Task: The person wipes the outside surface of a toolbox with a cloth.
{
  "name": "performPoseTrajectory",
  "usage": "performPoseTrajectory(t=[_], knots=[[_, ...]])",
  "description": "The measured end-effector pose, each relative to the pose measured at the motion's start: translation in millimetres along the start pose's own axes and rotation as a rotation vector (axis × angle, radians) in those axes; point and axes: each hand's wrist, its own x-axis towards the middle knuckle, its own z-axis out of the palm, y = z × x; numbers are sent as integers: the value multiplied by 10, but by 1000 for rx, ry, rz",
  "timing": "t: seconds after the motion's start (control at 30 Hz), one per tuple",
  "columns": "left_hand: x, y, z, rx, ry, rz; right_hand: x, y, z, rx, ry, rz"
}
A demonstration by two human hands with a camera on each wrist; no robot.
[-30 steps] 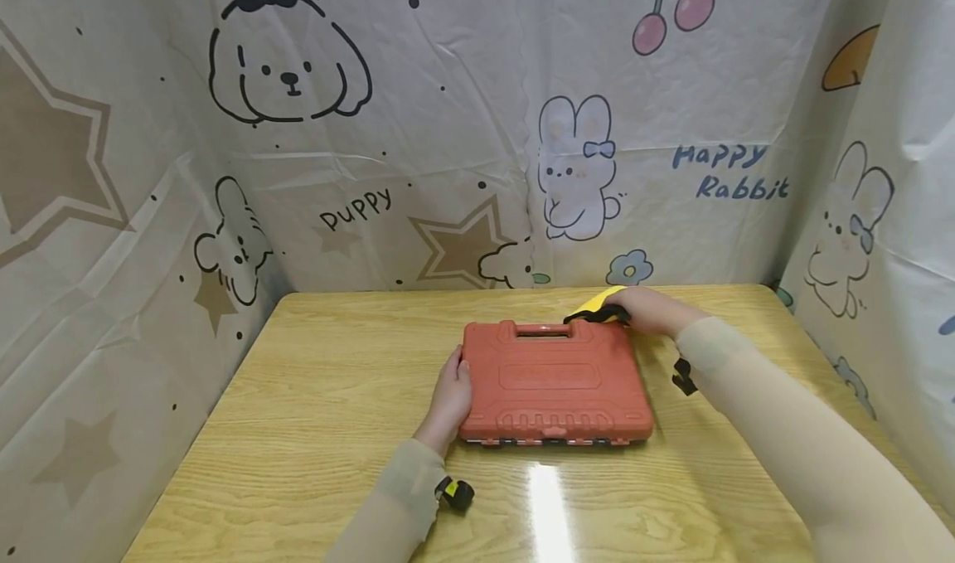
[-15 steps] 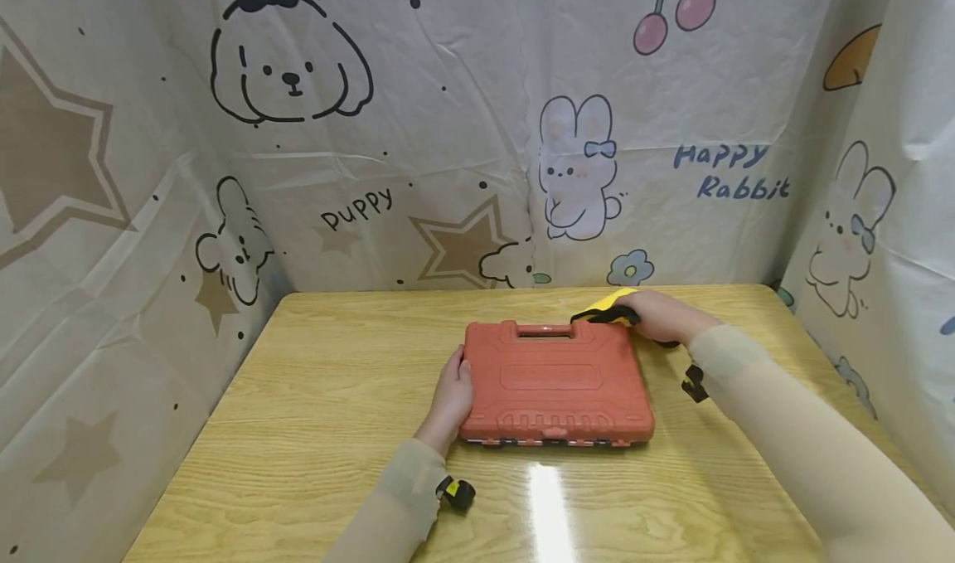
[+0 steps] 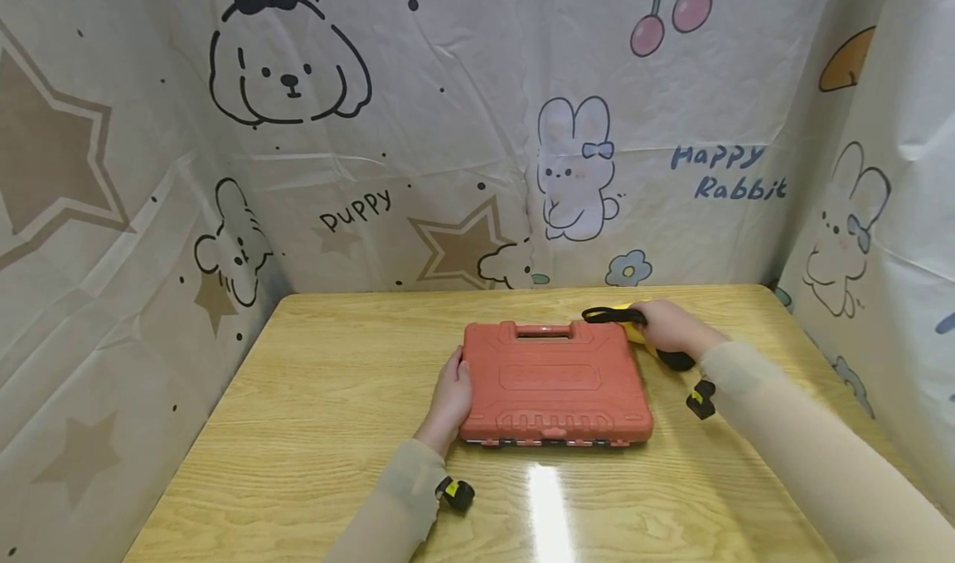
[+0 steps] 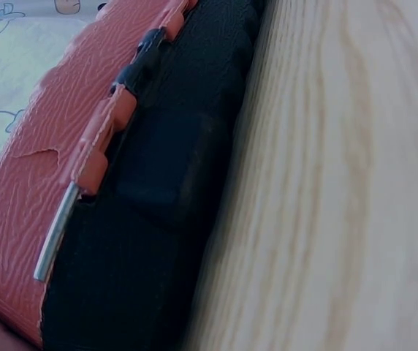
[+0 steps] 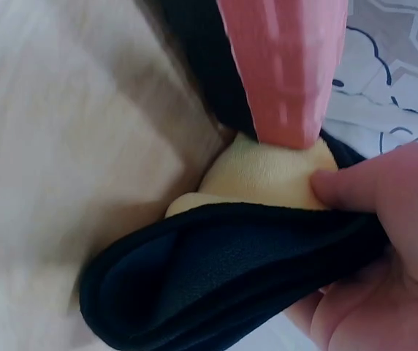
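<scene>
A red plastic tool case (image 3: 552, 393) lies flat on the wooden table, its hinged side facing me. My left hand (image 3: 450, 397) holds the case by its left edge, thumb against the lid. In the left wrist view, the red lid (image 4: 55, 146) meets a black base (image 4: 187, 146) along a hinge with a metal pin. At the case's far right corner, my right hand (image 3: 671, 328) pinches a yellow cloth piece (image 5: 267, 175) with black trim. The black edge hangs in a loose loop, and the yellow part presses against the case's corner. Its kind does not show.
The light wood table (image 3: 336, 380) reaches back to a printed curtain (image 3: 418, 90) that also hangs on both sides. Black wrist cameras (image 3: 457, 494) sit on my sleeves. A bright light reflection (image 3: 548, 513) shows in front of the case.
My right hand has moved right and slightly toward me, pulling the yellow and black cloth along round the case's corner. The left hand and the case have stayed still.
</scene>
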Motion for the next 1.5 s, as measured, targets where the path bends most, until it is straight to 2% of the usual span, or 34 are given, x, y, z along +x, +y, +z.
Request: performPoseTrajectory(t=[0.2, 0.53, 0.73, 1.13, 1.5], knots=[[2, -6, -2, -4, -4, 8, -56, -12, 99, 85, 43, 98], [8, 0, 1, -2, -7, 5, -207, -96, 182, 284, 38, 315], [12, -4, 0, 3, -5, 5, -262, -133, 253, 354, 59, 405], [5, -2, 13, -3, 3, 2, -422, -241, 291, 449, 91, 462], [0, -5, 12, -8, 3, -5, -579, -346, 367, 395, 130, 485]])
